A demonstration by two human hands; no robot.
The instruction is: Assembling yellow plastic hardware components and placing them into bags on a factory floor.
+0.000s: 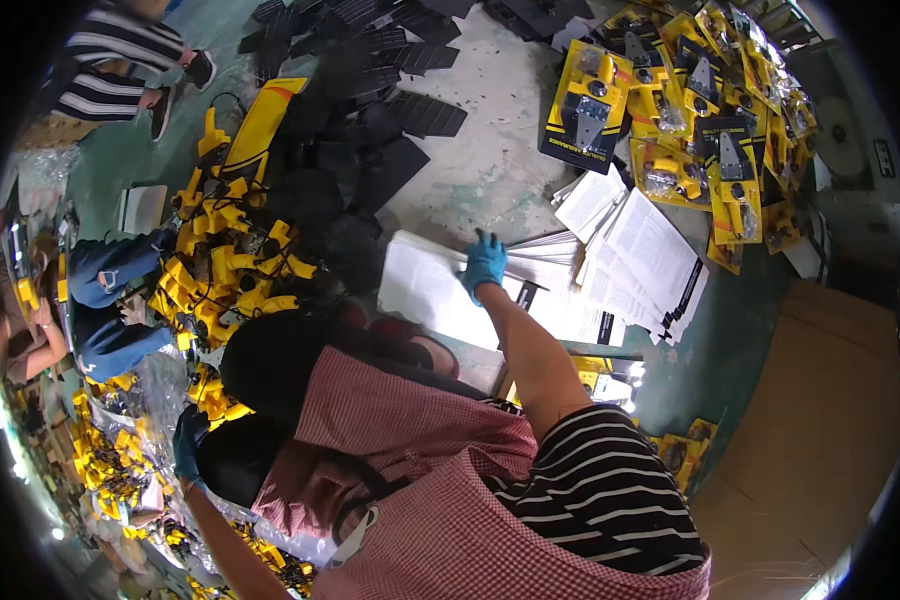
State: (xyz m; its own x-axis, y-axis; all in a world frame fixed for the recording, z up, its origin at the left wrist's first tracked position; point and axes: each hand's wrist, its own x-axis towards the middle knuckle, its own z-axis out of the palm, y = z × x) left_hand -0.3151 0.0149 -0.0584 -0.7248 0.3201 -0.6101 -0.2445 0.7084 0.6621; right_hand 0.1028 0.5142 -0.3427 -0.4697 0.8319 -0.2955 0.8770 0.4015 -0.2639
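My right hand [485, 264], in a teal glove, rests on the far edge of a stack of white printed sheets [435, 285], its fingers spread over the paper. More leaflets [640, 250] lie fanned out to the right of that stack. My left hand [188, 445], also gloved, is low at the left beside my dark-clad knee, close to some clear plastic film and yellow parts; its fingers are mostly dark and hard to make out. A yellow blister pack [610, 380] lies partly hidden under my right forearm.
Yellow plastic parts with dark cords [220, 260] are heaped at the left. Black flat pieces [370, 110] lie scattered at the far middle. Yellow-and-black blister packs [690, 110] pile up at the far right; a cardboard sheet [800, 440] stands nearer. Other people sit at the left.
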